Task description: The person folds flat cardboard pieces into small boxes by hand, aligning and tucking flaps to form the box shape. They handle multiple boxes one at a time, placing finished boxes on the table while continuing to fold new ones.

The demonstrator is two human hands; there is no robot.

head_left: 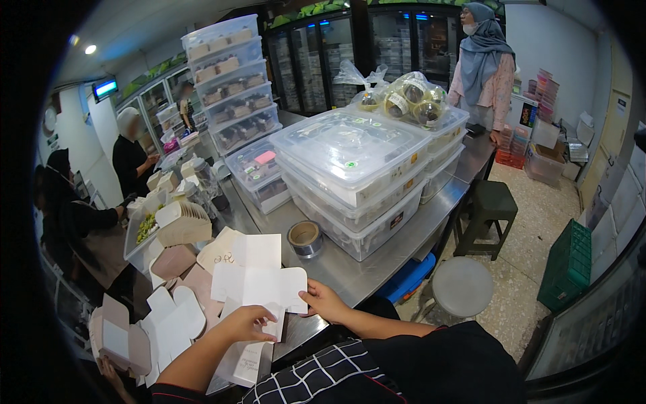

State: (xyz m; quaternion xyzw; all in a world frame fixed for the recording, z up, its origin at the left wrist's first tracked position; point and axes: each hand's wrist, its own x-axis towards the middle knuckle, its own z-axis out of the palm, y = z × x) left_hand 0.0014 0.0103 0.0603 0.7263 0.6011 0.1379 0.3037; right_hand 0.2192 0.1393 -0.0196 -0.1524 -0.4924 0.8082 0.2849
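Note:
A partly unfolded white cardboard box point(261, 286) lies spread before me at the table's near edge, flaps standing out. My right hand point(325, 301) grips its right flap, thumb on top, fingers underneath. My left hand point(247, 324) is curled at the near flap, thumb and fingers closed about its edge. Just below that hand is a folded white carton point(245, 363) with small print. More opened pink-and-white box blanks point(176, 323) overlap to the left, and a brownish sheet with handwriting point(222, 250) lies behind the box.
A tape roll point(305, 239) sits behind the box. Large lidded plastic bins point(356, 195) are stacked beyond, with bagged round containers point(414, 97) on top. Stools point(461, 286) stand at right. At far left another person's hand point(111, 374) touches a box blank; other people stand around the table.

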